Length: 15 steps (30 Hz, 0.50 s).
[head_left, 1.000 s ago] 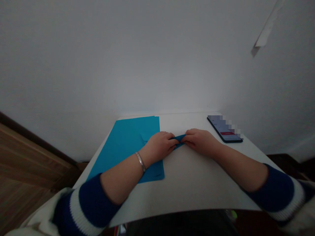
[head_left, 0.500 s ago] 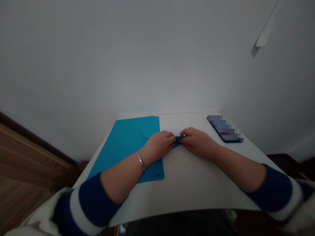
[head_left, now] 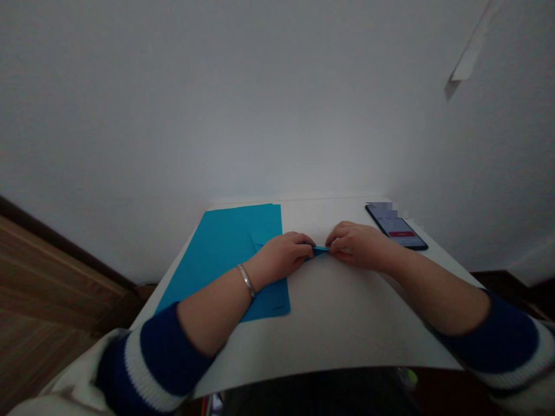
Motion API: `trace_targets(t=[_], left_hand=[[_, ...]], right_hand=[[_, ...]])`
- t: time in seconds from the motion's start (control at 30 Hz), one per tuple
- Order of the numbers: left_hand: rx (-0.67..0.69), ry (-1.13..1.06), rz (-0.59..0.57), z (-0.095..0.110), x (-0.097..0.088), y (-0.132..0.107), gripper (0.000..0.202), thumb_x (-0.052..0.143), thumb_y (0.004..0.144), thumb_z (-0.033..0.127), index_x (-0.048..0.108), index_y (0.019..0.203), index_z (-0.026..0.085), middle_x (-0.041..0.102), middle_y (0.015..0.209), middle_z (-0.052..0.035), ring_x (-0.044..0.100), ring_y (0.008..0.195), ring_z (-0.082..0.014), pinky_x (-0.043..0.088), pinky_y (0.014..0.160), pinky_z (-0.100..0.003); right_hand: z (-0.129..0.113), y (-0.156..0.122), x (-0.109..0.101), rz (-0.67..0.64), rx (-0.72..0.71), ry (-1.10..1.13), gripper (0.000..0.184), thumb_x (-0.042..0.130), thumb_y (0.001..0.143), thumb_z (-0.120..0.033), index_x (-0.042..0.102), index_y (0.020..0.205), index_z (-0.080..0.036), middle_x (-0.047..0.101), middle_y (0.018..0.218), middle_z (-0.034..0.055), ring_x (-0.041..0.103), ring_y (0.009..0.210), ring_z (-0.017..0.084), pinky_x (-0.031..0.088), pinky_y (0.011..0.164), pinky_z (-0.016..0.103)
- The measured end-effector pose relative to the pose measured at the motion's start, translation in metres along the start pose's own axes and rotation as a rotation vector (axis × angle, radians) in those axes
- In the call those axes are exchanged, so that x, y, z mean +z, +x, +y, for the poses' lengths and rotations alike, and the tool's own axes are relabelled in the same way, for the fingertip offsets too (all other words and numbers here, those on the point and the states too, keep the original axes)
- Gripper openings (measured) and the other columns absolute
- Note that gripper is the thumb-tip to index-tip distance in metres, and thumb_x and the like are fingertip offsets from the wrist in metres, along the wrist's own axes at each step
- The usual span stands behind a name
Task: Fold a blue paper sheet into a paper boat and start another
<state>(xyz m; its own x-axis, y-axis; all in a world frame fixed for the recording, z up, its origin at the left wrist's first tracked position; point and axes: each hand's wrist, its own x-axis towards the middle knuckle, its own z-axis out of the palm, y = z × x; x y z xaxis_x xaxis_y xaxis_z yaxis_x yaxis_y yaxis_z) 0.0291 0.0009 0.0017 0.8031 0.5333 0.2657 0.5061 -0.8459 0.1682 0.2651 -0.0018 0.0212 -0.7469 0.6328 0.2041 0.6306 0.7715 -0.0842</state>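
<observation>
Between my two hands is a small folded piece of blue paper [head_left: 321,249], mostly covered by my fingers. My left hand [head_left: 288,252] pinches its left end, with the wrist and its silver bangle over the large blue sheets. At the paper's right tip, my right hand [head_left: 353,245] has thumb and fingers closed on it. The large blue paper sheets [head_left: 225,242] lie flat in a stack on the left of the table, partly under my left forearm. The folded piece's full shape is hidden.
A smartphone [head_left: 401,228] with a lit screen lies at the right of the white table [head_left: 347,323]. The table's far edge meets a pale wall [head_left: 277,104]. Wooden panelling [head_left: 52,300] stands to the left. A white strip [head_left: 470,55] hangs on the wall at upper right.
My right hand has shifted slightly right along the folded paper, and more of its blue edge shows between the hands. My left hand has barely moved.
</observation>
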Motion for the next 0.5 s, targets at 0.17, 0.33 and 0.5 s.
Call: trace_targets(t=[0.17, 0.33, 0.5], left_hand=[[0.02, -0.223, 0.033, -0.0029, 0.0015, -0.0029, 0.017, 0.058, 0.08, 0.008, 0.07, 0.087, 0.018, 0.065, 0.116, -0.0073, 0.059, 0.107, -0.0186, 0.045, 0.096, -0.034], [0.004, -0.37, 0.014, -0.0073, 0.0014, -0.0054, 0.017, 0.063, 0.078, 0.01, 0.073, 0.085, 0.022, 0.064, 0.121, -0.0052, 0.056, 0.114, -0.0193, 0.041, 0.103, -0.038], [-0.034, -0.455, -0.019, -0.0043, -0.0038, -0.0029, 0.021, 0.056, 0.082, 0.007, 0.071, 0.085, 0.021, 0.067, 0.118, -0.0035, 0.053, 0.12, -0.0191, 0.037, 0.107, -0.041]], right_hand=[[0.001, -0.0012, 0.001, -0.012, 0.039, 0.036, 0.022, 0.057, 0.076, -0.014, 0.076, 0.08, -0.025, 0.073, 0.097, 0.0019, 0.062, 0.091, 0.022, 0.049, 0.08, 0.034], [0.0031, 0.0003, 0.0029, -0.016, 0.236, 0.079, 0.021, 0.054, 0.08, -0.022, 0.075, 0.083, -0.022, 0.072, 0.085, 0.0047, 0.063, 0.076, 0.019, 0.046, 0.068, 0.03], [-0.0038, 0.003, 0.009, 0.069, 0.277, 0.101, 0.02, 0.057, 0.084, -0.034, 0.072, 0.085, -0.02, 0.068, 0.088, 0.0066, 0.059, 0.084, 0.02, 0.045, 0.075, 0.031]])
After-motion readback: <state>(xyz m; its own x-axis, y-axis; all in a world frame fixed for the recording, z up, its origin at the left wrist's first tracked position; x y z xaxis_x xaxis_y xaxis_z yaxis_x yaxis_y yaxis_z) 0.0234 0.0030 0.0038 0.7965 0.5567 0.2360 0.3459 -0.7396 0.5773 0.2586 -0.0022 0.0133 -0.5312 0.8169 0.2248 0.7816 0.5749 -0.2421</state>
